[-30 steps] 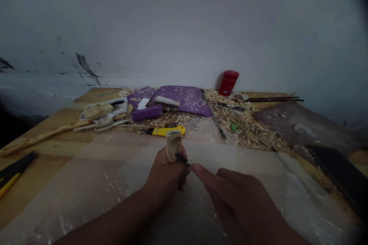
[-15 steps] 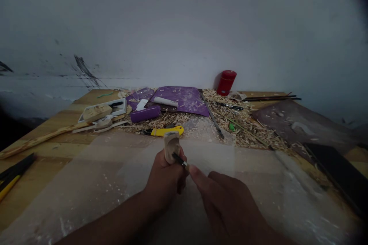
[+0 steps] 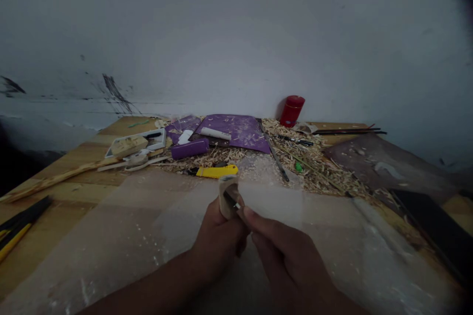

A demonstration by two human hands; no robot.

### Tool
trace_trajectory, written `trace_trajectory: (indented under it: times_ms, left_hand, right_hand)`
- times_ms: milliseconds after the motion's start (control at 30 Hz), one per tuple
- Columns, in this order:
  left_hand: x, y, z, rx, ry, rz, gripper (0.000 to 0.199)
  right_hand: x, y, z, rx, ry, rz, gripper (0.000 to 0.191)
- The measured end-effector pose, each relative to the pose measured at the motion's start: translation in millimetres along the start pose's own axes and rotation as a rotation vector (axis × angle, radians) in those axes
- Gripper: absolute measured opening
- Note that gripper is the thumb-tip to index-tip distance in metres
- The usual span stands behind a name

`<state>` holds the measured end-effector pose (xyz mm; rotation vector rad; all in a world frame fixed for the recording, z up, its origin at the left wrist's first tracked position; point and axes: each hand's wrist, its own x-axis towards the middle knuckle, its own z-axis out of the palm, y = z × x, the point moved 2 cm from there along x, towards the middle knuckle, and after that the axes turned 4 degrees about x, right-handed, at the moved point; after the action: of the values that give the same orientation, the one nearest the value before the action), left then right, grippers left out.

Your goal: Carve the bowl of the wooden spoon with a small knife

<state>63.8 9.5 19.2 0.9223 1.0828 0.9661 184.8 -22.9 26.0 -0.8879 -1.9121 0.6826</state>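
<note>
A small pale wood piece (image 3: 226, 191) with a scooped hollow stands upright in my left hand (image 3: 220, 230), whose fingers are wrapped round its lower part. My right hand (image 3: 286, 246) pinches a thin carving tool (image 3: 237, 206), its metal end set against the hollow. Most of the tool's handle is hidden by the fingers. Just behind the wood lies a yellow utility knife (image 3: 217, 172) on the table. Under both hands spreads a clear plastic sheet (image 3: 155, 226).
Wood shavings (image 3: 321, 172) cover the table's back. There lie a purple sheet (image 3: 244, 133), a purple roll (image 3: 189, 148) and a white tray (image 3: 162, 139) with a wood block (image 3: 129, 145). A red canister (image 3: 292, 110) leans by the wall. Yellow-black pliers-like handles (image 3: 18, 236) lie left, a dark slab (image 3: 432, 231) right.
The wood piece has turned and shifted slightly right and down in my left hand. The tool's tip sits deeper in the hollow, and my right hand has tilted. The view has shifted slightly.
</note>
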Motion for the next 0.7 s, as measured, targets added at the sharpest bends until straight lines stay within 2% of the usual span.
trace_trajectory:
  times_ms: [133,267,400,533,700]
  left_hand:
    - [-0.6,0.2,2.1,-0.118,-0.039,-0.065,0.017]
    - [3.0,1.8,-2.2,-0.237,-0.053,-0.068,0.021]
    - [6.4,3.1,-7.2,-0.236,-0.115,-0.058,0.022]
    - [8.2,2.9,-10.1,-0.201,-0.172,-0.109,0.023]
    - [9.5,-2.5,-8.3,-0.111,-0.123,-0.145,0.02]
  right_hand:
    - [3.1,-2.2,-6.8,0.032,0.052,0.043,0.038]
    - [2.4,-0.8,-16.6,-0.133,-0.023,0.008,0.039]
    - [2.0,-2.8,-23.3,-0.348,-0.131,-0.067,0.039]
    - [2.3,-8.0,-29.1,-0.457,-0.195,-0.101,0.041]
    - [0.6,-8.6,-31.6,-0.502,-0.211,-0.088,0.039]
